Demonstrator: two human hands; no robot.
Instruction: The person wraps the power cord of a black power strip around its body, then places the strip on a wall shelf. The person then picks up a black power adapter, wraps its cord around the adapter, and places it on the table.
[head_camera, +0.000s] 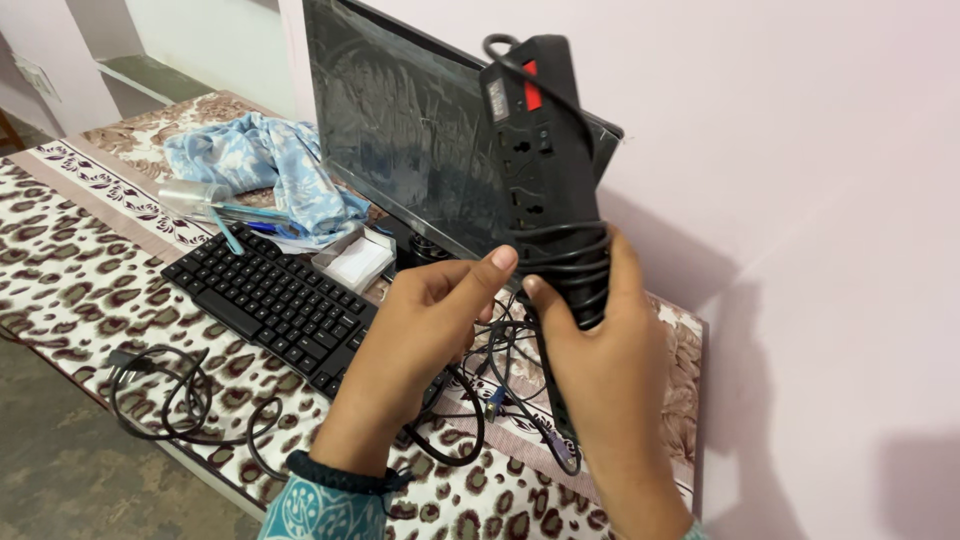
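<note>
**Power strip in hand over the desk**

Here I am gripping a black power strip (548, 170) upright in my right hand (600, 360), my fingers closing round its lower end where its black cord (565, 255) is wound about it. My left hand (425, 320) is hovering just beside it, fingers loosely curled, the forefinger pointing toward the strip and holding nothing. Below my hands a tangle of cables (490, 390) is lying on the leopard-print cloth (60, 280). Left of my left hand a black keyboard (265, 295) is sitting, with a looped black cable (165, 395) nearer to me. Beyond my hands a dark monitor (400, 130) is leaning against the pink wall (800, 150), and a blue patterned cloth (265, 160) is lying farther left.
</note>
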